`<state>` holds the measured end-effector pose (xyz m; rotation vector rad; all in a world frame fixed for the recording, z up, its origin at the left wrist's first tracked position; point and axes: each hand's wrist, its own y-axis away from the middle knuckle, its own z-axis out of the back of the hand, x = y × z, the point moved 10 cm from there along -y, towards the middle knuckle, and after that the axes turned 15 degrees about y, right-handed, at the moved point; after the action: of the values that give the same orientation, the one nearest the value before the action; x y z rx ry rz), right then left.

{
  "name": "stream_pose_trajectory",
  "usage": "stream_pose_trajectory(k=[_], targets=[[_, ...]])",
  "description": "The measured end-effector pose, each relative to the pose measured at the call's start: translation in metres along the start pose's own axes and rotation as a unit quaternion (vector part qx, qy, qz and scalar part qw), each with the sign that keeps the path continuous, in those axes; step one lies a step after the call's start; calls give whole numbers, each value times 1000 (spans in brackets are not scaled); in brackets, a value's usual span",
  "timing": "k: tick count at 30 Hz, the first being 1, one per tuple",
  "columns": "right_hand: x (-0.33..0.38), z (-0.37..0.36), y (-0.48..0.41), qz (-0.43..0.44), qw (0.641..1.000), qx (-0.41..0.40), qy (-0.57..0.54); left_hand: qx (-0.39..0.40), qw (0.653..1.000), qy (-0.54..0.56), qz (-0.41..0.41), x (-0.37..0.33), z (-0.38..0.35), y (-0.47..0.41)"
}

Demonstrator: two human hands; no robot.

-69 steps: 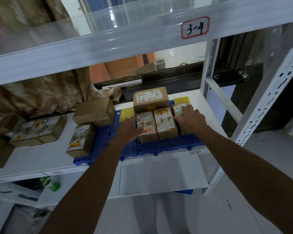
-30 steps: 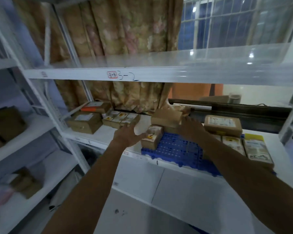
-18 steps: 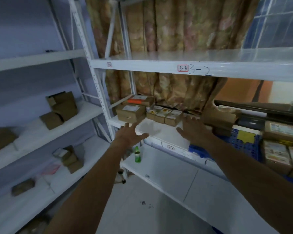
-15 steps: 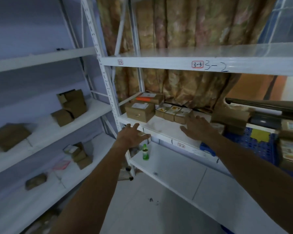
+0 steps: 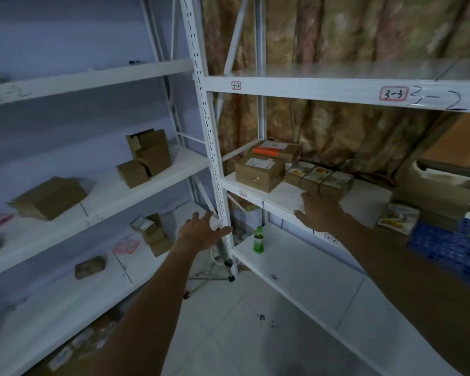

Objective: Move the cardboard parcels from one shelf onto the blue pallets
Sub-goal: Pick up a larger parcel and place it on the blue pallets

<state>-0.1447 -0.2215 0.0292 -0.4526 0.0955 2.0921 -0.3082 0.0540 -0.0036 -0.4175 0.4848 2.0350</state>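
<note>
Head view: white shelf [image 5: 285, 195] bears cardboard parcels [image 5: 258, 172].

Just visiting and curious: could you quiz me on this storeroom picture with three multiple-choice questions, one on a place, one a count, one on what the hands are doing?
1. Where does the green bottle stand?
A) on the lower shelf
B) on the floor
C) atop a parcel

2. How many small parcels form the row by the right hand?
A) one
B) three
C) six

3. What do the left hand and right hand hold?
A) a parcel each
B) nothing
C) the bottle

Answers: A, it stands on that white board; B, three sit side by side; B, both are spread and empty.
</note>
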Motion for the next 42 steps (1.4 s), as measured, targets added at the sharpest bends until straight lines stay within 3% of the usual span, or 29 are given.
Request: stream_pose_trajectory(k=[7,17,22,26,35,40,42], targets=[[13,-18,-72,-4,999,23,-41,9,1000,0,-8,-3,2,-74],[15,-72,-188,0,995,64,-75,12,997,-11,-77,-65,-1,-230],[13,-73,-229,-8,992,23,-121,35,997,-20,-72,-68,-7,-283],[20,-76,-260,-29,990,34,-136,24,996,-14,-80,-67,4,-325],[42,-97,-314,-78,981,139,-108,48,982,11,-181,-86,1,-416],[51,-96,-327,-139,972,160,-104,98,956,-48,-272,-93,-4,-459],[56,-93,-329,-162,968,165,-101,123,953,-39,-273,-90,-4,-475]])
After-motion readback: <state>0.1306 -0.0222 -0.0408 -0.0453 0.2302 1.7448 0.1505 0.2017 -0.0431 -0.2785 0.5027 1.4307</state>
